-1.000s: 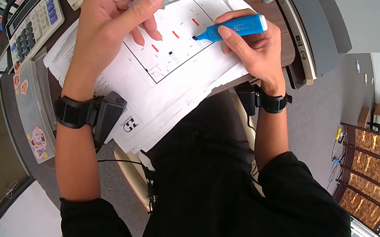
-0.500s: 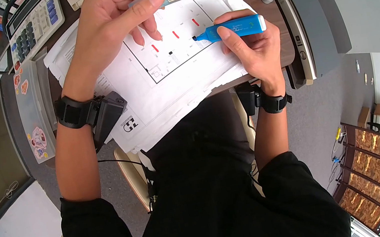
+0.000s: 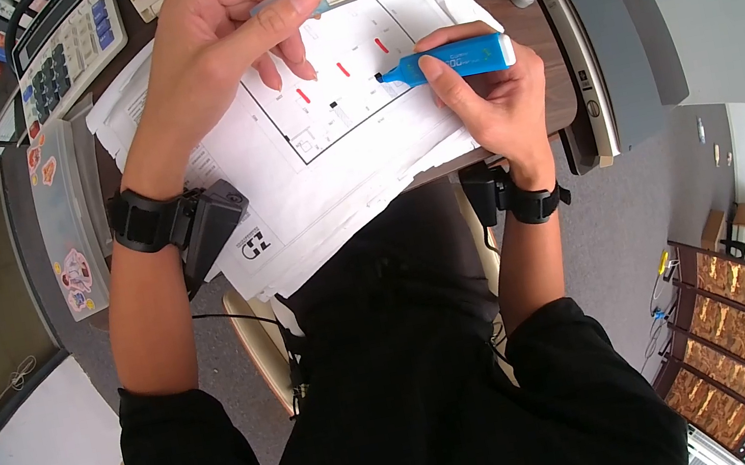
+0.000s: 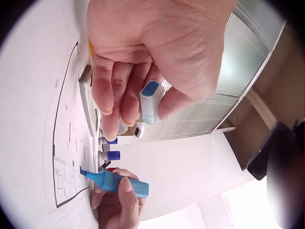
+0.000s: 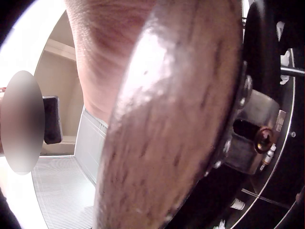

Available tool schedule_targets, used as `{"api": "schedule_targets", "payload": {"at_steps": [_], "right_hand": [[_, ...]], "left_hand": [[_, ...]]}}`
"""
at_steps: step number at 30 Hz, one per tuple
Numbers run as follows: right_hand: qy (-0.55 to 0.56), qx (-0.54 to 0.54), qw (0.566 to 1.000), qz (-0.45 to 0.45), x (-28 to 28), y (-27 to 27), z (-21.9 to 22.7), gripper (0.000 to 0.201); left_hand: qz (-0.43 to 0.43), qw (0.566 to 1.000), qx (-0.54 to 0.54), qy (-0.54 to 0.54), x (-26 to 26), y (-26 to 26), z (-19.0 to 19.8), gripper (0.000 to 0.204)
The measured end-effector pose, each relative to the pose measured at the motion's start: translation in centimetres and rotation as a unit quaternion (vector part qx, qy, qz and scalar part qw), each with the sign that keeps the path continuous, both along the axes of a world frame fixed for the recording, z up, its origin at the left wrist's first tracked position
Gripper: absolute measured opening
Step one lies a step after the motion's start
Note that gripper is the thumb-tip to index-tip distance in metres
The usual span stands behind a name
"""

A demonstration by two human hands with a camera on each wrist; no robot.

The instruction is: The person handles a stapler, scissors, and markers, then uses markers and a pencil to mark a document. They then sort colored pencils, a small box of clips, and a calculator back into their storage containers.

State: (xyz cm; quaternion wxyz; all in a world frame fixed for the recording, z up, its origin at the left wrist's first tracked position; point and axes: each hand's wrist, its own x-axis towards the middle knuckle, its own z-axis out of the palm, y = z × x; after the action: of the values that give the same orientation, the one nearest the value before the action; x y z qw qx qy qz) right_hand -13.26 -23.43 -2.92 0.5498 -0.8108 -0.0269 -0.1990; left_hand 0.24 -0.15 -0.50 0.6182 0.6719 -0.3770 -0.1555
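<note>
The right hand (image 3: 511, 113) grips a blue marker (image 3: 468, 58), its dark tip at the printed sheet (image 3: 316, 193); contact is unclear. The left hand (image 3: 202, 58) pinches the cap (image 4: 148, 110) toward the far side. Neat strokes likely need light, even pressure and the left fingers clear of the tip.

Wood-grained edge (image 5: 167, 109) up close, bare skin (image 5: 102, 57) behind, metal lock (image 5: 255, 131) alongside
</note>
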Motion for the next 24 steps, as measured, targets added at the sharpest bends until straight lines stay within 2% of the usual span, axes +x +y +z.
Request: {"api": "schedule_targets", "payload": {"at_steps": [4, 10, 21, 23, 24], "right_hand": [[-0.007, -0.013, 1.000, -0.011, 0.02, 0.05, 0.06, 0.014], [0.004, -0.021, 0.999, -0.024, 0.01, -0.01, 0.07, 0.014], [-0.004, -0.015, 1.000, -0.014, 0.09, -0.14, -0.07, 0.013], [-0.022, 0.160, 0.987, 0.012, -0.04, 0.08, 0.24, 0.011], [-0.022, 0.159, 0.987, 0.012, -0.03, -0.04, 0.22, 0.011]], "left_hand": [[0.023, 0.999, -0.028, 0.025, -0.20, -0.30, -0.04, 0.029], [0.009, 1.000, -0.002, -0.002, 0.04, -0.01, -0.14, 0.030], [0.014, 1.000, -0.015, 0.010, -0.17, -0.15, -0.16, 0.031], [0.015, 1.000, -0.015, 0.008, -0.14, -0.14, -0.13, 0.031], [0.012, 1.000, -0.015, 0.010, -0.11, -0.11, -0.12, 0.031]]}}
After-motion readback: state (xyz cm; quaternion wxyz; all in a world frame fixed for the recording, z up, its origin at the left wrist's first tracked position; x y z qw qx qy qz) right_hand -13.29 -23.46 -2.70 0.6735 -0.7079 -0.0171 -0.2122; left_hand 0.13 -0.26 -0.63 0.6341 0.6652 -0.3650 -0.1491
